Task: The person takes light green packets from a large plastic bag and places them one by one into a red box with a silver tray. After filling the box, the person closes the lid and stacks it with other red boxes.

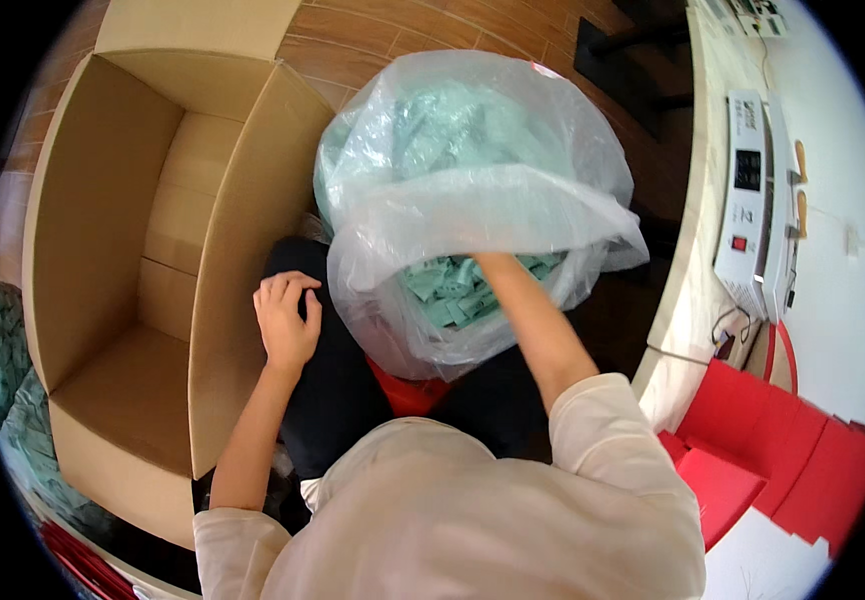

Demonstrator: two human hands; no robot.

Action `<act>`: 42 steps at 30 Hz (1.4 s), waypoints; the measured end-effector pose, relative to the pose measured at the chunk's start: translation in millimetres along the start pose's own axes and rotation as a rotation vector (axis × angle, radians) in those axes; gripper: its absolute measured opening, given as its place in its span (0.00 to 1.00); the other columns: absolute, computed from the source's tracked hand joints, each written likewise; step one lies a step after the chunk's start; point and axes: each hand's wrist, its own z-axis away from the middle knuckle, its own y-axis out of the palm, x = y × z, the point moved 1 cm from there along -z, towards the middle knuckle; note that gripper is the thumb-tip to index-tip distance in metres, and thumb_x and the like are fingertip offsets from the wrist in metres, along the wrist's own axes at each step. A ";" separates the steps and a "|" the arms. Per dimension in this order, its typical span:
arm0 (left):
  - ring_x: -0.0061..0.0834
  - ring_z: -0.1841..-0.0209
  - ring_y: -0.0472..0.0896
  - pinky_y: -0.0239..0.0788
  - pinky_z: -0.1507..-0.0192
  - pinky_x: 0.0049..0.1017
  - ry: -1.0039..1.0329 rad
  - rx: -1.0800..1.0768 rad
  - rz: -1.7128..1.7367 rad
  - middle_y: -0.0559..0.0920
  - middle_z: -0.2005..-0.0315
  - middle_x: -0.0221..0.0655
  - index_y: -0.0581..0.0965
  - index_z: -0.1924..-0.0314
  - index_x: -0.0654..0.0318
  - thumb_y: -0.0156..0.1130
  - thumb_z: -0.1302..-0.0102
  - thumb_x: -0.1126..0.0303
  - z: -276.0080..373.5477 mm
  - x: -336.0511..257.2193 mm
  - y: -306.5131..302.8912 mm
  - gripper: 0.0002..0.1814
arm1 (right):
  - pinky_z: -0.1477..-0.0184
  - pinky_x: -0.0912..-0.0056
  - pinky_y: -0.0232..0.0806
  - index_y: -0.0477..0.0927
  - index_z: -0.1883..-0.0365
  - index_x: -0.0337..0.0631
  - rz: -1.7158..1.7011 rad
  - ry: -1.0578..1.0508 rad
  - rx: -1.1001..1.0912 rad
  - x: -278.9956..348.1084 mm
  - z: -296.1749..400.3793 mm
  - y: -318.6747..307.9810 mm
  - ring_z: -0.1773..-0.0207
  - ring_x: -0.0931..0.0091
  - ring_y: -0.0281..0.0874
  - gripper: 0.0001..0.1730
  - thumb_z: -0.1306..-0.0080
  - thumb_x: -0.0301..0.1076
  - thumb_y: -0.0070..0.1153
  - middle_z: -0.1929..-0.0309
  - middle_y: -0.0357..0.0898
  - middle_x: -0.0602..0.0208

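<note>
A large translucent plastic bag [477,202] full of small green packets [451,289] stands in front of me, its mouth facing my body. My right forearm reaches in through that mouth, and the bag's film hides most of my right hand [481,244], so what its fingers do cannot be seen. On my left thigh, beside the bag, rests my left hand [286,300] with curled fingers and the thumb apart, holding nothing. Immediately to the left is a tall cardboard box [249,225] with its flaps folded out; no contents show inside.
Bags of green packets [35,427] lie beyond the box at far left. On the right, a counter [684,247] bears a white appliance [747,202] with a red switch and wooden-handled parts. Red boxes [770,442] are at lower right. Dark metal furniture legs [620,67] stand behind the bag.
</note>
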 end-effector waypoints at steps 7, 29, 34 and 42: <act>0.37 0.55 0.72 0.60 0.50 0.34 0.082 -0.035 -0.080 0.78 0.62 0.31 0.76 0.62 0.60 0.57 0.42 0.74 26.2 -5.2 13.1 0.07 | 0.37 0.59 0.59 0.75 0.44 0.40 -0.210 0.074 -0.396 36.3 114.6 58.3 0.39 0.57 0.69 0.28 0.34 0.52 0.51 0.43 0.75 0.52; 0.49 0.45 0.71 0.62 0.41 0.37 0.122 0.296 0.209 0.74 0.49 0.47 0.74 0.49 0.65 0.56 0.41 0.78 56.5 -31.6 111.7 0.17 | 0.51 0.61 0.68 0.70 0.49 0.37 -0.137 0.025 -0.631 6.2 193.5 82.4 0.53 0.55 0.75 0.23 0.41 0.33 0.62 0.53 0.75 0.48; 0.47 0.45 0.72 0.64 0.43 0.38 0.050 0.296 0.186 0.75 0.50 0.48 0.72 0.47 0.66 0.58 0.37 0.70 54.9 -39.4 107.1 0.18 | 0.59 0.61 0.71 0.70 0.52 0.33 -0.686 0.220 -0.659 21.4 200.3 51.3 0.67 0.61 0.79 0.22 0.31 0.44 0.53 0.66 0.78 0.56; 0.25 0.56 0.74 0.67 0.52 0.27 -0.665 0.696 1.014 0.76 0.55 0.31 0.71 0.44 0.63 0.44 0.27 0.44 67.6 -85.6 103.2 0.29 | 0.73 0.69 0.67 0.71 0.46 0.37 -0.800 0.046 -0.591 85.2 184.3 85.0 0.75 0.74 0.75 0.25 0.31 0.49 0.52 0.71 0.77 0.64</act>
